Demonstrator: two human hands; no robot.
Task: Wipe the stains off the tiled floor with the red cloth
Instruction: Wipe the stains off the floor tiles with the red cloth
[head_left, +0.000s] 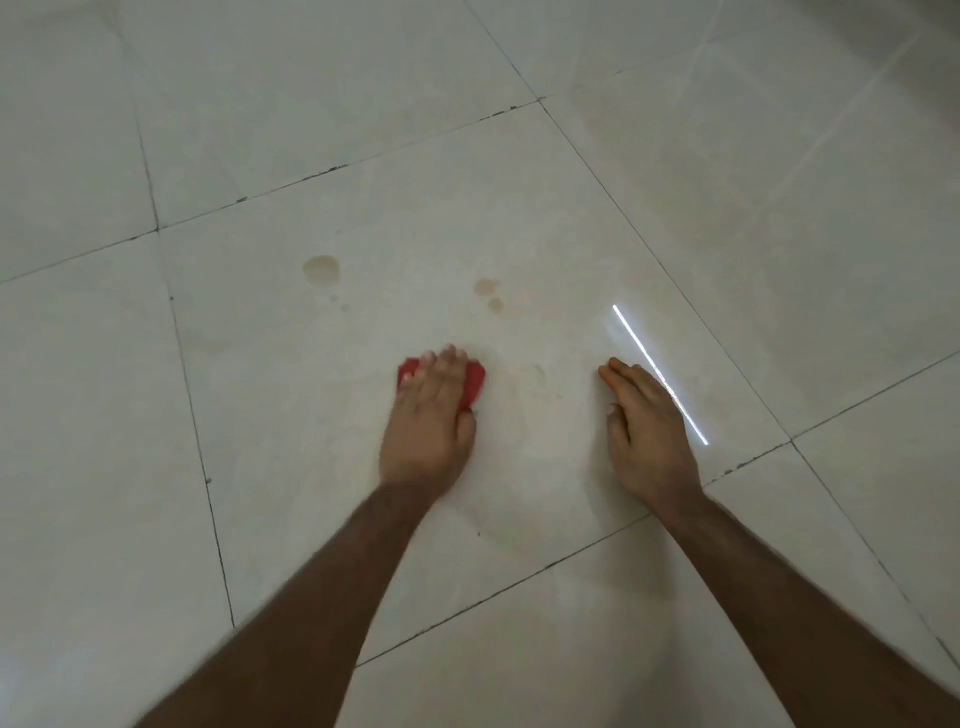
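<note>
I press my left hand (434, 410) flat on the red cloth (474, 383), and the cloth lies bunched up under my palm on the tiled floor (260, 467). My fingers are straight and spread over the cloth, and my thumb lies along its right edge. Bits of red peek out on both sides of my fingers. My right hand (644, 421) rests on the floor with nothing in it. Its fingers are straight and close together, and they point away from me. Both hands are on the same big tile, with a bare patch of floor between them. My two arms reach out from the bottom of the view. Past my left hand I see brown stains on the same tile. The big stain (321, 270) is far to the left, with small dots just under it. The small stain (488, 292) is closer to the middle, right ahead of the cloth, but the cloth does not touch it. There are also pale smears on the floor between my hands. A bright white line of light (636, 340) shines on the floor just beside my right hand. Dark lines run between the tiles all around.
</note>
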